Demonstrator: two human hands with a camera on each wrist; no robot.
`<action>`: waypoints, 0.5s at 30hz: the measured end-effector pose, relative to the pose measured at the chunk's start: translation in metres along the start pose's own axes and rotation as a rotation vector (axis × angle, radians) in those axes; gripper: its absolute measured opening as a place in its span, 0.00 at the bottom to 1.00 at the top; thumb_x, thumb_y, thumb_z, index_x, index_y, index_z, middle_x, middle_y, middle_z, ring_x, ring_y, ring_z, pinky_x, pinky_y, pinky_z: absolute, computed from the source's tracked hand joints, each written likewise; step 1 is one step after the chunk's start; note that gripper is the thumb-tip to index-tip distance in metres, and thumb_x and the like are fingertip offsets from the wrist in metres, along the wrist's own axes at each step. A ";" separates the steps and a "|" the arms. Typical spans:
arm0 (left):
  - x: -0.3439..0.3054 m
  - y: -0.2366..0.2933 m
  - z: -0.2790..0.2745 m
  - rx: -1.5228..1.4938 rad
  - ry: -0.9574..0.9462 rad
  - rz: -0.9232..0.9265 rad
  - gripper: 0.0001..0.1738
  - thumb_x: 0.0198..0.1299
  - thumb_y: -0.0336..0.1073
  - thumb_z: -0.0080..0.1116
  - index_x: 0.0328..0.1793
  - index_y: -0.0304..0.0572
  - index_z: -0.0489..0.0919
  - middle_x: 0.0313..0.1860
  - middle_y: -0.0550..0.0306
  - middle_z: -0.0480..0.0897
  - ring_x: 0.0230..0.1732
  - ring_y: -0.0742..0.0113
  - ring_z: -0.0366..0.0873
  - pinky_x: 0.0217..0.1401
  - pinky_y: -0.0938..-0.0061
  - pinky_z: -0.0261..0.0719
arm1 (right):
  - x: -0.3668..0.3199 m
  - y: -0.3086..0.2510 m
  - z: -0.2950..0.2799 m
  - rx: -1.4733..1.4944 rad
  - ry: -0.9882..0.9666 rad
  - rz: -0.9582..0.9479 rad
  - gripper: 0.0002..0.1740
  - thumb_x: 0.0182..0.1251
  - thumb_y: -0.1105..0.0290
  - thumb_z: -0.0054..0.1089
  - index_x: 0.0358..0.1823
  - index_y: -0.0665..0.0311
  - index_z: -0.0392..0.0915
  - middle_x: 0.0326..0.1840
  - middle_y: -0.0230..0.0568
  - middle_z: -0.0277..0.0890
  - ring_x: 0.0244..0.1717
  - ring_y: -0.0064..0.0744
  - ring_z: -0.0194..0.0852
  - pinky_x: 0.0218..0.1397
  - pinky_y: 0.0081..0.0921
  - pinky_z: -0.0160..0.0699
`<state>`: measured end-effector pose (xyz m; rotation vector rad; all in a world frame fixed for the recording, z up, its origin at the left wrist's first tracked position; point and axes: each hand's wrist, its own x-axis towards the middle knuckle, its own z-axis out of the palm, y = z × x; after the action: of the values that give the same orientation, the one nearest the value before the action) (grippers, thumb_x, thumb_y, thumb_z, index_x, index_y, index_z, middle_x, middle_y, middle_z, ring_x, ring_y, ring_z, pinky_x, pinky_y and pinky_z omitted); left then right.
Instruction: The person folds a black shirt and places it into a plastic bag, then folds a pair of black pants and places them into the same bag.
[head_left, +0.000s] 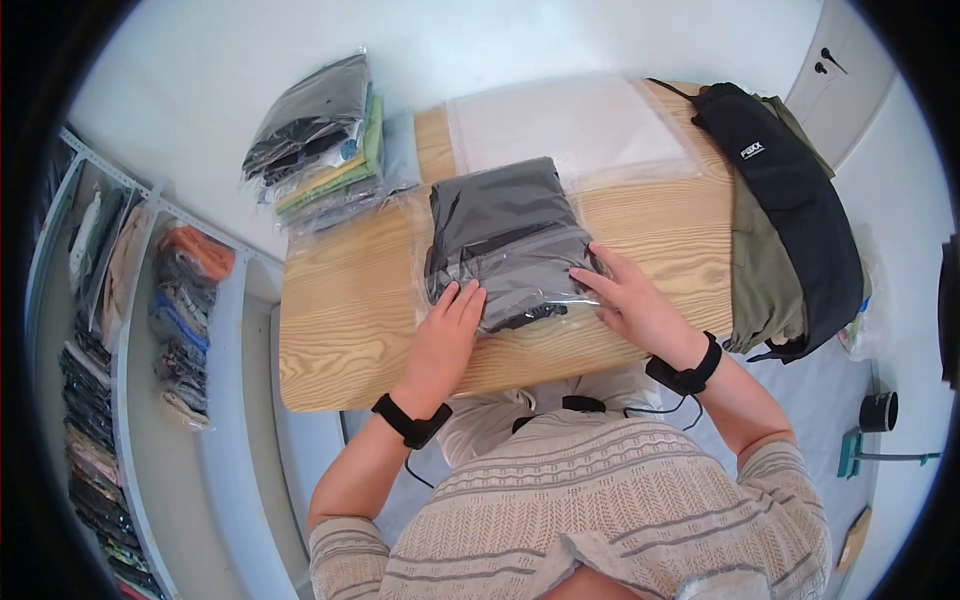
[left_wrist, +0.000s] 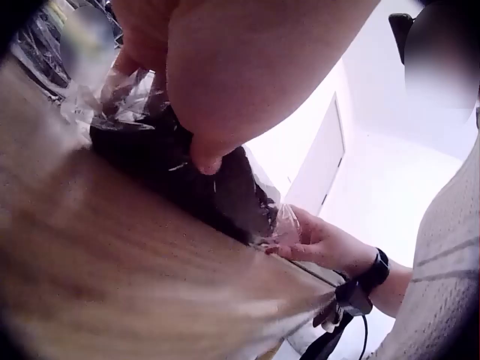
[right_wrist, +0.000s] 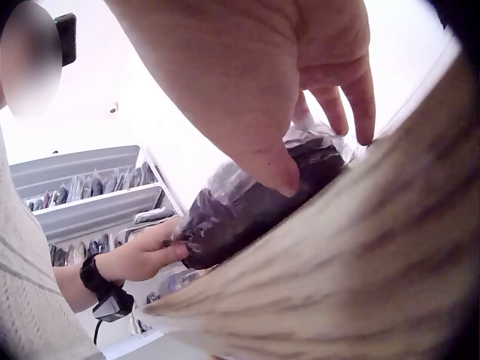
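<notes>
A folded dark grey garment point(head_left: 500, 205) in a clear plastic bag lies at the middle of the wooden table. My left hand point(head_left: 445, 338) rests on its near left corner, fingers fairly straight on the plastic. At the near right side, my right hand point(head_left: 638, 302) touches the bag with its fingers spread. In the left wrist view, the left thumb lies against the dark bundle point(left_wrist: 172, 169). The right wrist view has the right thumb close along the near side of the package point(right_wrist: 255, 206). Loose clear film sticks out around the garment's edges.
A stack of bagged clothes point(head_left: 325, 140) stands at the back left. Flat clear bags point(head_left: 570, 125) lie along the table's back. A black bag point(head_left: 785, 200) over olive cloth point(head_left: 765, 270) hangs at the right edge. Shelves with bagged clothes point(head_left: 185, 310) stand left.
</notes>
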<state>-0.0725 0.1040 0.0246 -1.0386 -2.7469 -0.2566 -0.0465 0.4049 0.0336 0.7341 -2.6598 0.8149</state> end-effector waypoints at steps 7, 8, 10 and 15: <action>0.006 0.008 -0.053 -0.355 -0.054 -0.210 0.25 0.60 0.28 0.54 0.66 0.41 0.70 0.60 0.45 0.76 0.61 0.47 0.73 0.62 0.63 0.72 | 0.005 -0.002 -0.028 0.132 0.077 0.053 0.28 0.55 0.79 0.61 0.60 0.57 0.73 0.68 0.49 0.65 0.69 0.52 0.60 0.66 0.39 0.67; 0.006 0.011 -0.065 -0.357 -0.054 -0.209 0.25 0.60 0.28 0.54 0.66 0.41 0.70 0.60 0.45 0.76 0.61 0.47 0.73 0.62 0.63 0.72 | 0.009 -0.004 -0.038 0.160 0.104 -0.031 0.28 0.54 0.78 0.63 0.59 0.58 0.74 0.68 0.47 0.65 0.70 0.51 0.60 0.67 0.39 0.66; 0.004 0.012 -0.085 -0.439 -0.039 -0.227 0.21 0.63 0.31 0.52 0.63 0.40 0.73 0.54 0.42 0.79 0.56 0.45 0.76 0.57 0.64 0.73 | 0.015 -0.007 -0.048 0.186 0.128 -0.117 0.28 0.53 0.78 0.65 0.58 0.58 0.74 0.69 0.45 0.66 0.70 0.51 0.60 0.67 0.39 0.66; -0.007 0.005 -0.104 -0.557 -0.035 -0.232 0.21 0.63 0.31 0.52 0.62 0.38 0.73 0.50 0.41 0.80 0.50 0.47 0.78 0.54 0.66 0.73 | 0.042 -0.015 -0.046 0.399 0.037 -0.111 0.29 0.48 0.75 0.72 0.56 0.59 0.77 0.66 0.40 0.71 0.69 0.44 0.64 0.67 0.35 0.66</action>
<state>-0.0518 0.0800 0.1239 -0.8227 -2.8931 -1.0951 -0.0688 0.4050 0.0936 0.9363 -2.4223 1.3319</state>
